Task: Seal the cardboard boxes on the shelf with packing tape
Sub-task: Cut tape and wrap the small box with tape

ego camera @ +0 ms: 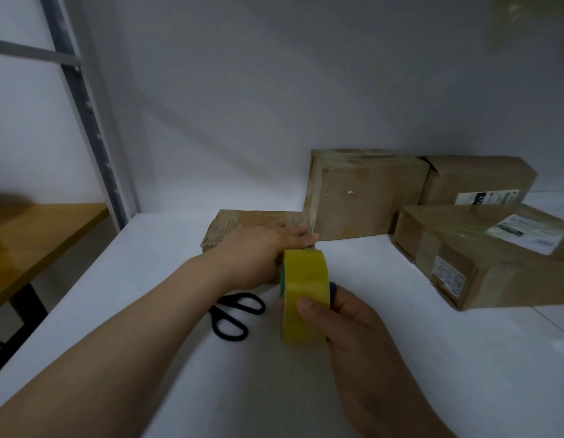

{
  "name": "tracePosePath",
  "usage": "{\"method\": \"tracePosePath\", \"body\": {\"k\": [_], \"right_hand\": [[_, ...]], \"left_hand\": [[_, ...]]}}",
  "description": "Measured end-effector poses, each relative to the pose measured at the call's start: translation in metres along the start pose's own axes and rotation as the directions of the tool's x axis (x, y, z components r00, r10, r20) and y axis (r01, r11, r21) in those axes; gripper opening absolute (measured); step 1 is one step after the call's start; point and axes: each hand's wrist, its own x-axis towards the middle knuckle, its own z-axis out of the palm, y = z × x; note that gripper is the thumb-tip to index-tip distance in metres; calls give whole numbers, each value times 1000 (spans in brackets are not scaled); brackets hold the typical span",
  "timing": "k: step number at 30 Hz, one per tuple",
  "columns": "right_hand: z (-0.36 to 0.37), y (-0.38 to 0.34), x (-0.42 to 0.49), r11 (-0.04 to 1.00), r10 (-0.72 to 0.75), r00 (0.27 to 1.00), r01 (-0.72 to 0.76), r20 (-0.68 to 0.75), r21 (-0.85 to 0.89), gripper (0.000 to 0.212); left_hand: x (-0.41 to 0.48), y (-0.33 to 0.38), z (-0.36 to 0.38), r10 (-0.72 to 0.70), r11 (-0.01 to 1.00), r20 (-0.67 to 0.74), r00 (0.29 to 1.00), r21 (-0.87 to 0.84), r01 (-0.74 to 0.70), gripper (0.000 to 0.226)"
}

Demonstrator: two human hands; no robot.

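Observation:
A small flat cardboard box (239, 224) lies on the white shelf (400, 358) in front of me. My left hand (261, 251) rests on top of it, fingers stretched out toward its right edge. My right hand (347, 324) grips a yellow roll of packing tape (304, 295) held upright just in front of the box, thumb on the tape's outer face. The roll hides the box's near right corner.
Black scissors (235, 312) lie on the shelf just left of the tape roll. Three more cardboard boxes stand at the right: one upright box (359, 197), one behind it (476, 181), one labelled box (483, 257) nearer. A wooden table (37, 238) is left of the shelf post (84, 112).

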Motion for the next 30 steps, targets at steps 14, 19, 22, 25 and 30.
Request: {"method": "tracePosePath", "body": {"k": [14, 19, 22, 25, 30], "right_hand": [[-1, -36, 14, 987, -159, 987, 159, 1, -12, 32], [3, -100, 46, 958, -285, 958, 283, 27, 44, 40], [9, -112, 65, 967, -249, 965, 252, -76, 29, 36], [10, -117, 75, 973, -229, 966, 230, -119, -11, 31], [15, -115, 82, 979, -200, 977, 196, -76, -53, 36]], "left_hand": [[2, 3, -56, -183, 978, 2, 983, 104, 182, 39], [17, 10, -95, -189, 947, 202, 961, -220, 232, 21], [23, 5, -90, -252, 942, 131, 959, -193, 274, 31], [17, 4, -89, -288, 940, 21, 957, -185, 287, 50], [8, 3, -62, -214, 946, 200, 956, -200, 253, 95]]}}
